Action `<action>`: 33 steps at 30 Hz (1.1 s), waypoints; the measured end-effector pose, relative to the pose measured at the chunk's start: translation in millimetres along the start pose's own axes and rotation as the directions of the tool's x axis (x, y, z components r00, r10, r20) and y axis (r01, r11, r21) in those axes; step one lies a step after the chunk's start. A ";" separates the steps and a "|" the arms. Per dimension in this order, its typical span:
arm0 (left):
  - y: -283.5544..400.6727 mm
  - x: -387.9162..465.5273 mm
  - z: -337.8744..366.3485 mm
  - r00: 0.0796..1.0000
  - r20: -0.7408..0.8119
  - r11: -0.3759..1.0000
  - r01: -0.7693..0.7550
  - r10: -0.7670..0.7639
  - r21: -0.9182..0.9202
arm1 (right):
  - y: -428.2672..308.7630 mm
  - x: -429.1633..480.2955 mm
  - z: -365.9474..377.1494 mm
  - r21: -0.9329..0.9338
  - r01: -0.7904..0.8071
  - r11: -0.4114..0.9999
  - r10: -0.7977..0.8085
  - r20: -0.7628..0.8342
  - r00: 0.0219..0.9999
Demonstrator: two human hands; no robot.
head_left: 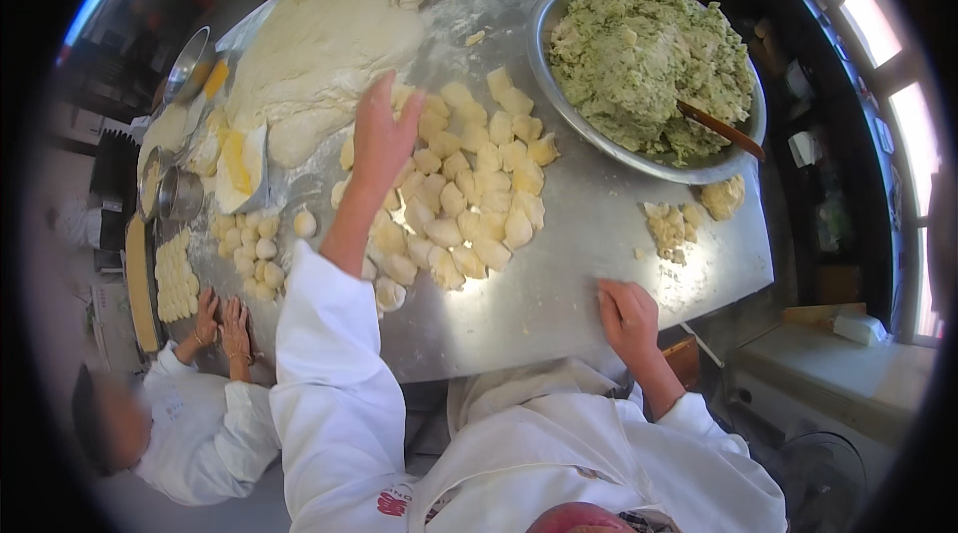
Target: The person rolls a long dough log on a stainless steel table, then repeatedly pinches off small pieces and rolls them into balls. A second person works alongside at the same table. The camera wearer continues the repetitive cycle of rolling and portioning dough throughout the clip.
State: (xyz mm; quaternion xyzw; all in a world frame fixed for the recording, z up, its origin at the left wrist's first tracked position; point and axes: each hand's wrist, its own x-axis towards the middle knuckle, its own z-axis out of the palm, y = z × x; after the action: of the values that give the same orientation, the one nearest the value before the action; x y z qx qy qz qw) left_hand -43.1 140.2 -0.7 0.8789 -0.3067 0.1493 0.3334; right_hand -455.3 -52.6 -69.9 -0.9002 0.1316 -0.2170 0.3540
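Note:
My left hand (pixel 383 135) reaches over the far left part of a spread of small cut dough pieces (pixel 456 185). Its thumb and fingers are apart; a pale dough piece shows between them, and I cannot tell whether they touch it. Just beyond lies a large floured sheet of dough (pixel 322 39). Near the table's front edge my right hand (pixel 630 317) is low over the steel top, fingers curled, with nothing visible in it. Ahead of that hand sit a cluster of dough scraps (pixel 670 228) and a dough lump (pixel 723 198).
A wide steel bowl (pixel 540 46) holds a heaped green-flecked filling (pixel 636 46) with a wooden-looking handle (pixel 720 130) sticking out. On the steel table (pixel 554 308), a co-worker's hands (pixel 224 323) are at the left, near dough balls (pixel 254 248) and shaped dough rows (pixel 176 278).

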 end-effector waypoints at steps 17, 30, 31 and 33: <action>-148.1 330.7 173.9 0.939 0.041 0.751 0.247 -0.343 0.612 | -8.2 21.7 -0.3 -0.174 -0.139 0.975 0.147 0.034 0.989; -87.1 221.5 98.4 0.967 -0.240 0.978 0.034 -0.084 -0.203 | -10.1 22.3 -2.2 -0.181 -0.115 0.977 0.129 0.067 0.989; -72.6 202.7 81.1 0.967 -0.236 0.958 0.022 -0.093 -0.286 | -10.3 21.7 -1.8 -0.173 -0.125 0.977 0.137 0.057 0.989; -39.6 160.8 50.1 0.966 -0.222 0.904 0.025 -0.132 -0.428 | -9.5 20.8 -1.9 -0.176 -0.120 0.977 0.132 0.057 0.990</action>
State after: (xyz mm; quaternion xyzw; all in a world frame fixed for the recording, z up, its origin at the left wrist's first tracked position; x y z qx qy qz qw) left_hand 108.5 59.0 18.0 0.7726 -0.2521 0.1734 0.5562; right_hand -437.3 -55.1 -55.9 -0.9241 0.1943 -0.1509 0.2925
